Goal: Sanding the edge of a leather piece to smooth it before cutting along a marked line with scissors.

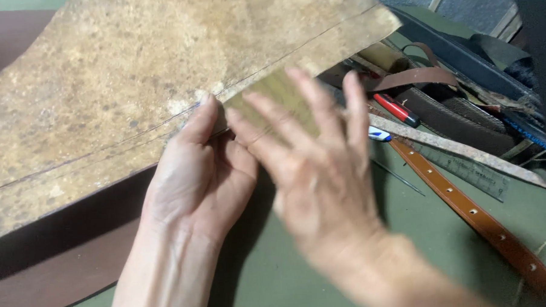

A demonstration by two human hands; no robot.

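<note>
Your left hand (195, 180) sits under the lower edge of the large mottled tan sheet of leather (131, 74), flesh side up, which fills the upper left of the view and lifts off the green table (408, 227). The thumb lies on top of the sheet's edge and the fingers curl beneath it, so the hand is pinched on the leather where a thin scored line runs parallel to the edge.

Your right hand (322, 170) is blurred, just beside the left. Its fingers (316, 100) are spread apart and lie flat over the same edge of the sheet, pressing on it rather than gripping; nothing is closed in that hand.

Below the tan sheet lies a dark brown leather piece (53, 264) on the table, passing under your left wrist.

To the right, well apart from your hands, a tan leather strap with punched holes (481, 219) runs diagonally across the table. Beside it lies a worn metal ruler (467, 165), also diagonal. A red-bodied marker with a black cap (397, 110) and a small white and blue object (378, 133) lie near the ruler's upper end. A brown curled leather strap (415, 77) sits further back, against a dark tray edge (457, 53).
</note>
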